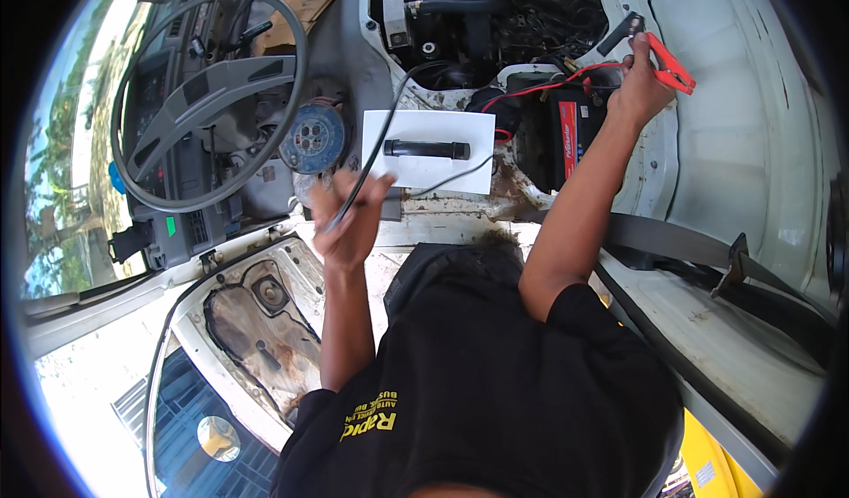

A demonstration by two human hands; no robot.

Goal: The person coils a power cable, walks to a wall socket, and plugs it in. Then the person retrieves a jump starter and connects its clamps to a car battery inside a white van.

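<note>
My left hand (347, 219), smeared by motion, is closed loosely around a black cable (382, 131) beside the steering wheel. That cable rises from the hand toward the engine bay. At the far right, my right hand (638, 91) grips a red battery clamp (674, 66), its jaws pointing away to the right. A black clamp (623, 34) sits at the fingertips of the same hand. From there a red cable (553, 84) runs left over the engine bay's edge. Just left of my right forearm stands a car battery (569, 135) with a red and black label, partly covered by the arm.
A white sheet (376, 166) lies ahead of me with a black cylindrical tube (426, 149) on it. The steering wheel (299, 73) and a round blue speaker-like disc (311, 137) are at left. The engine (548, 3) is exposed at the far side. An open door panel (256, 339) stands lower left.
</note>
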